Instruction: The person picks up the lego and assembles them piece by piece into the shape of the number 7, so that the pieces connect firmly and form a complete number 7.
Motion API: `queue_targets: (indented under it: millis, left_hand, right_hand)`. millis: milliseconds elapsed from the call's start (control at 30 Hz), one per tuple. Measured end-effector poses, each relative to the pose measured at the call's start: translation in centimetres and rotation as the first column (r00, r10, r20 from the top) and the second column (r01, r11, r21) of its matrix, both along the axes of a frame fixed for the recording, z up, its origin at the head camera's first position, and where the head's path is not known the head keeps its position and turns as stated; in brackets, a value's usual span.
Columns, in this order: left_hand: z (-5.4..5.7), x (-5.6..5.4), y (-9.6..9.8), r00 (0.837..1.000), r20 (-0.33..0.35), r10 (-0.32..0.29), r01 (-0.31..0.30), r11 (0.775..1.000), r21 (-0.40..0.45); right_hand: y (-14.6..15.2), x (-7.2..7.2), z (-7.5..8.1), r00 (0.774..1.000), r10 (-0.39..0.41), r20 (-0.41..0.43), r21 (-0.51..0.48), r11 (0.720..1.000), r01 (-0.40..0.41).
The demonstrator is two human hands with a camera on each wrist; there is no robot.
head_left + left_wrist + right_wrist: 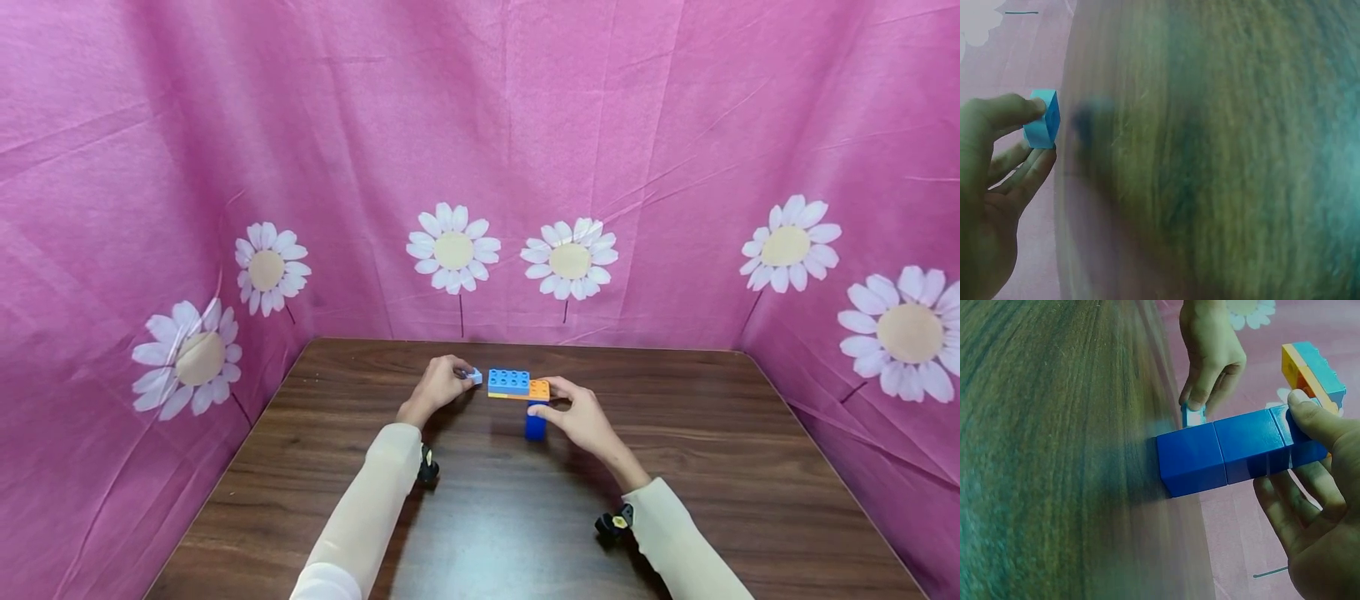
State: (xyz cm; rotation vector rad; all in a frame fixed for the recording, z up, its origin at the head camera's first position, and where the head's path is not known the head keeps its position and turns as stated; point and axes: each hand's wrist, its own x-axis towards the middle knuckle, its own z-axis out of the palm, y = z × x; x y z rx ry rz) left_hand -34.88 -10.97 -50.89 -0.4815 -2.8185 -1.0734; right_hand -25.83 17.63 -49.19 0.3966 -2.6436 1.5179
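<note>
My left hand [438,385] pinches a small light blue brick [1042,122] between thumb and fingers, just left of a built piece. That piece has a dark blue column of stacked bricks [1191,459], an orange brick [539,388] on top that reaches out to the left, and a light blue eight-stud brick [509,380] on the overhang. Around the column's upper end, my right hand [583,418] grips with thumb in front and fingers behind. The column's lower end is at the tabletop; a gap separates the small brick from the overhang.
The dark wood-grain table [487,517] is enclosed at the back and sides by a pink cloth [487,125] printed with white daisies. A black wrist camera is strapped under each sleeve, the left one [428,467] and the right one [613,525].
</note>
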Motion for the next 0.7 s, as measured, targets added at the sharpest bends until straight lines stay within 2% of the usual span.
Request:
queue_targets:
  millis: [200,533,700]
  left_hand:
    - [0.7,0.2,-0.1,1.0,-0.014,0.004,-0.003,0.997,0.074]
    - [2.2,0.6,-0.4,0.999,-0.044,-0.001,0.006,0.993,0.117]
    - [3.3,0.8,-0.5,0.997,-0.071,-0.032,0.043,0.984,0.171]
  right_hand:
    - [0.1,0.1,0.1,1.0,-0.002,0.0,-0.002,1.0,0.002]
    - [0.1,0.2,0.1,1.0,0.0,0.01,-0.008,1.0,0.001]
    - [0.1,0.1,-0.1,1.0,0.002,-0.002,-0.016,1.0,-0.002]
